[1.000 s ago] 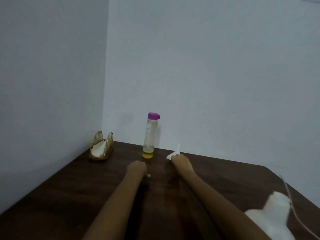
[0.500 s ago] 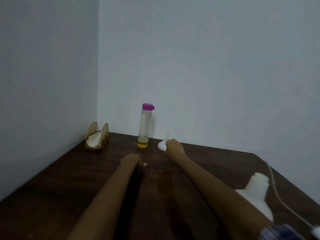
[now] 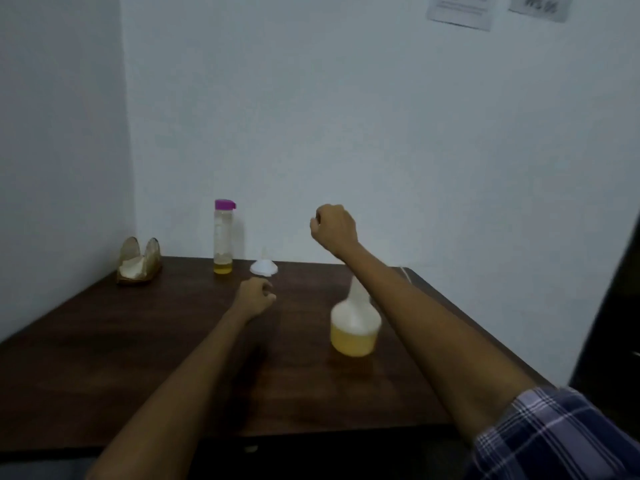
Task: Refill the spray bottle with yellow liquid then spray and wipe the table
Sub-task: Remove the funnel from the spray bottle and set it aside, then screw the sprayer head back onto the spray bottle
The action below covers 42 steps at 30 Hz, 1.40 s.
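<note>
A dark wooden bench (image 3: 104, 341) sits in the corner of a pale-walled room, seen from above and behind two bare forearms. Near the middle right of the bench stands a squat, round-bodied white plastic bottle (image 3: 355, 323) with a narrow neck, its cap off as far as can be told, holding yellow liquid in its lower part. Toward the back wall stands a tall, slim clear bottle (image 3: 223, 237) with a purple cap, with only a shallow layer of yellow liquid at its base. Just beside it lies a small white funnel (image 3: 264, 266), wide mouth down. At the back left is a woven holder with white napkins (image 3: 138, 263). The left hand (image 3: 254, 296) rests low over the bench just in front of the funnel, fingers loosely curled, holding nothing. The right hand (image 3: 334, 230) is raised in the air above the bench, closed into a loose fist; whether it grips anything small cannot be told. The round bottle likely feels light and slightly squashy, so a firm hold around its wide body seems best. The tall bottle looks rigid, smooth and easy to tip; gripping its middle while twisting the cap would steady it. The funnel is light and best pinched at its rim.
</note>
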Each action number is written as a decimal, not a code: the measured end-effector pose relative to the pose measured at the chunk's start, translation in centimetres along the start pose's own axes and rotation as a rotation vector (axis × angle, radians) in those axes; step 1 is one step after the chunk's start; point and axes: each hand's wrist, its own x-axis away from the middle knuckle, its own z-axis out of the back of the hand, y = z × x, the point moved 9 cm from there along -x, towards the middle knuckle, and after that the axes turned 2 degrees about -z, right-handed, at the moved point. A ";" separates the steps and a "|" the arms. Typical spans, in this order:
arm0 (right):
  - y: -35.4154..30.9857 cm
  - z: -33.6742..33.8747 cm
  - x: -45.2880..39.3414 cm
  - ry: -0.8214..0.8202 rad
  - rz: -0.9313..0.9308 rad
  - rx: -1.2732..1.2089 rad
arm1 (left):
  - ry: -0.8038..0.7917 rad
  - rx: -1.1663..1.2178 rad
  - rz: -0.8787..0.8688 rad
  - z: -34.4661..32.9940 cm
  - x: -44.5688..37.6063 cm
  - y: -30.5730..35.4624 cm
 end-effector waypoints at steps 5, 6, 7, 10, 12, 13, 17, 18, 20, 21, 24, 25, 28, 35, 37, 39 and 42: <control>12.6 4.8 7.3 -0.033 -0.296 0.099 | -0.207 0.266 -0.007 -5.9 3.8 5.7; 15.6 4.7 9.3 -0.094 -0.371 0.166 | -0.212 0.248 -0.029 -6.5 4.2 6.8; 18.6 4.5 11.4 -0.157 -0.447 0.248 | -0.206 0.227 -0.054 -7.0 4.4 7.9; 26.1 3.9 17.2 -0.353 -0.653 0.460 | -0.159 0.209 -0.102 -8.2 4.4 10.3; 29.0 3.5 19.9 -0.430 -0.749 0.443 | -0.102 0.209 -0.147 -8.8 4.3 11.6; 29.8 3.2 20.8 -0.445 -0.780 0.375 | -0.072 0.204 -0.164 -9.0 4.2 12.1; 31.0 2.2 22.0 -0.397 -0.848 0.034 | 0.039 0.190 -0.139 -9.5 3.8 12.4; 31.1 1.9 22.1 -0.388 -0.859 -0.021 | 0.060 0.172 -0.121 -9.4 3.7 12.2; 31.1 1.1 22.1 -0.387 -0.874 -0.158 | 0.074 0.123 -0.112 -9.2 3.4 12.2; 31.0 0.5 22.0 -0.391 -0.879 -0.257 | 0.076 0.100 -0.115 -9.1 3.3 12.2; 30.0 -0.1 21.0 -0.413 -0.834 -0.486 | 0.074 0.064 -0.114 -9.0 3.1 12.2; 29.6 0.8 20.3 -0.355 -0.802 -0.467 | 0.073 0.058 -0.114 -9.0 3.0 12.2; 29.9 5.2 18.5 -0.013 -0.763 -0.387 | 0.064 0.051 -0.109 -9.1 3.0 12.3; 30.2 12.2 16.8 0.289 -0.591 -0.499 | 0.065 0.051 -0.089 -9.1 3.0 12.4; 30.3 12.9 16.7 0.277 -0.549 -0.498 | 0.065 0.051 -0.081 -9.0 3.0 12.4; 30.2 13.5 16.8 0.264 -0.509 -0.496 | 0.057 0.047 -0.072 -9.0 3.0 12.4; 29.8 14.1 16.9 0.235 -0.446 -0.435 | 0.055 0.048 -0.056 -8.9 3.0 12.4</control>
